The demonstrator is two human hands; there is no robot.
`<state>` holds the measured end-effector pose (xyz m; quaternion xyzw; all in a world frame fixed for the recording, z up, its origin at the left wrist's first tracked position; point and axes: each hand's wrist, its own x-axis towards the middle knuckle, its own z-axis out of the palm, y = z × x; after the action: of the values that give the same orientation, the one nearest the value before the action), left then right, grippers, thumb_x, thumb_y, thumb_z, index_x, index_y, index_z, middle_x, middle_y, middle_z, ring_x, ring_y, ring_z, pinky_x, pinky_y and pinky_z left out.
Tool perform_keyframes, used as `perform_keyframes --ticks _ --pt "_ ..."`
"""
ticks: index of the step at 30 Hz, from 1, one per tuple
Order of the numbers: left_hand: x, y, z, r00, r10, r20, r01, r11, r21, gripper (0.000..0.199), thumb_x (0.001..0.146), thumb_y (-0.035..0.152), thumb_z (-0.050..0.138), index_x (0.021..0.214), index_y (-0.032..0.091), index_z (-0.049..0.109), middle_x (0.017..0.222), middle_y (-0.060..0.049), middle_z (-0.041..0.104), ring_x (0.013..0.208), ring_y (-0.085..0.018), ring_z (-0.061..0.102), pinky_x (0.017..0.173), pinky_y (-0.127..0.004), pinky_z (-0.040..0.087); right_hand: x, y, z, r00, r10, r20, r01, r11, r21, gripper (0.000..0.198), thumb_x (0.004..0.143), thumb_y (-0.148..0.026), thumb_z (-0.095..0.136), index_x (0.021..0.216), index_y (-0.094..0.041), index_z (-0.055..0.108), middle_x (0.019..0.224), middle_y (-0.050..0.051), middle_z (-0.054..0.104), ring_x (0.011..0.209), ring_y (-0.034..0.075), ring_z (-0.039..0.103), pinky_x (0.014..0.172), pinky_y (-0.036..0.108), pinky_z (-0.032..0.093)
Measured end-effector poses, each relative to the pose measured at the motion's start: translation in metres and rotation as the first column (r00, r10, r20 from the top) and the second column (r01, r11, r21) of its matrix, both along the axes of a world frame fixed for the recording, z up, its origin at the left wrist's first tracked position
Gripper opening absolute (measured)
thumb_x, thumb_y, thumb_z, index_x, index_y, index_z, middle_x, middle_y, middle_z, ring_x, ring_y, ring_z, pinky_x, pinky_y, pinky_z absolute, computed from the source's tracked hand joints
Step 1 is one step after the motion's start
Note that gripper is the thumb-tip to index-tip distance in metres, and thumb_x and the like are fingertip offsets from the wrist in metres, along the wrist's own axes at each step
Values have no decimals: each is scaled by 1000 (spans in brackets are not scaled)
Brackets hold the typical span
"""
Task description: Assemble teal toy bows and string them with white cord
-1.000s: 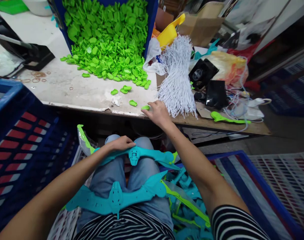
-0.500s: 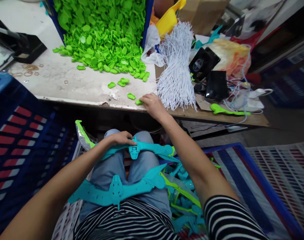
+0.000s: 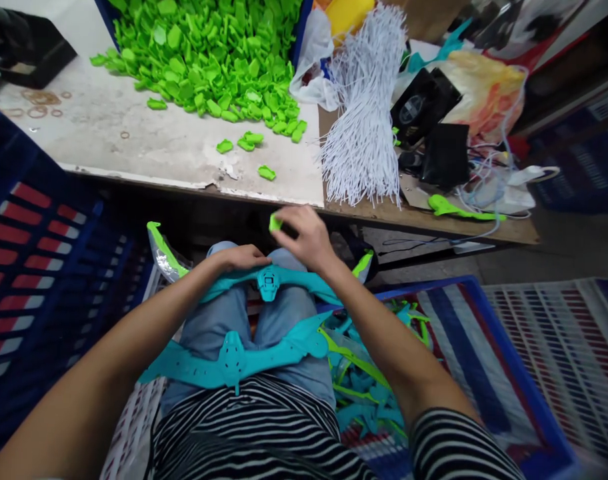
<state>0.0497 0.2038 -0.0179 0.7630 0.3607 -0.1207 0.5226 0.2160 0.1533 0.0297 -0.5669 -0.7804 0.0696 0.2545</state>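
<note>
Between the thumb and fingers of my right hand [image 3: 307, 237] is a small green plastic piece [image 3: 275, 223], held just off the table's front edge. My left hand [image 3: 244, 257] grips the far turquoise plastic part [image 3: 294, 280], which lies across my knees with its socketed middle facing up. Green curved ends in clear film [image 3: 167, 253] show at its left and right. Nearer my waist, a second turquoise part [image 3: 199, 368] rests across my lap, untouched by either hand. Loose green pieces [image 3: 267, 173] lie on the table.
A blue bin [image 3: 109, 27] spills green pieces onto the table [image 3: 174, 153]. White cords [image 3: 364, 120] and black boxes [image 3: 447, 153] sit at right. A blue crate [image 3: 524, 373] beside my right leg holds turquoise and green parts; another blue crate [image 3: 49, 267] stands at left.
My right hand has lifted the green piece off the table and brought it back toward my lap. My left hand stays on the far turquoise part. The view has shifted slightly.
</note>
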Motion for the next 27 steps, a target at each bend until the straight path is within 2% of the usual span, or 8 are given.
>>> perform_keyframes --ticks 3,7,10,13,15,18,22,27 --pt "0 -2 0 999 40 -7 -40 998 -43 43 77 53 48 53 18 47 52 3 36 51 -11 28 51 -28 21 -5 -59 -23 988 157 14 -155 984 -87 28 91 -34 45 104 -19 66 107 10 66 98 23 55 83 39 44" --pt "0 -5 -1 997 82 6 -81 995 -65 42 79 52 47 53 19 42 51 3 31 50 -11 24 51 -29 19 -14 -96 -50 987 147 63 -137 980 -141 30 93 -32 44 108 -18 66 111 12 66 100 26 55 82 42 45" --pt "-3 -6 -4 997 76 21 -75 996 -45 45 79 54 47 53 18 43 50 3 31 51 -11 24 50 -29 19 -17 -95 -58 995 94 21 -91 988 -127 28 92 -30 46 108 -20 67 114 10 66 105 26 53 88 44 44" --pt "-8 -4 -5 997 23 72 -19 998 -53 47 77 59 48 58 16 53 53 2 41 54 -12 33 52 -27 24 -18 -92 -63 996 24 -82 -35 990 -140 23 90 -31 52 104 -22 68 115 8 65 109 26 52 94 44 43" --pt "-10 -4 -5 992 -40 122 50 995 -82 46 72 60 54 70 15 62 62 1 52 61 -13 42 56 -24 29 -19 -92 -67 986 -50 -159 18 981 -194 22 86 -33 59 103 -22 67 119 9 62 113 26 52 95 44 42" --pt "-10 -5 -4 986 -103 128 110 993 -46 45 65 56 63 80 14 64 70 1 58 69 -15 49 59 -22 32 -19 -92 -71 954 -200 -225 117 935 -335 43 76 -37 69 115 -23 58 118 9 61 111 26 55 93 44 43" --pt "-5 -8 -5 993 -81 82 79 996 33 40 63 49 66 80 12 64 71 0 59 68 -16 51 58 -23 33 -23 -87 -72 946 -279 -164 192 892 -410 67 70 -37 73 130 -22 47 120 10 61 113 29 53 96 47 38" --pt "-1 -14 4 995 -98 36 92 985 143 41 64 43 69 89 11 66 75 -3 63 70 -18 55 59 -24 34 -25 -90 -71 970 -232 -73 187 903 -388 72 71 -38 73 135 -20 45 125 13 57 116 32 49 96 49 37"
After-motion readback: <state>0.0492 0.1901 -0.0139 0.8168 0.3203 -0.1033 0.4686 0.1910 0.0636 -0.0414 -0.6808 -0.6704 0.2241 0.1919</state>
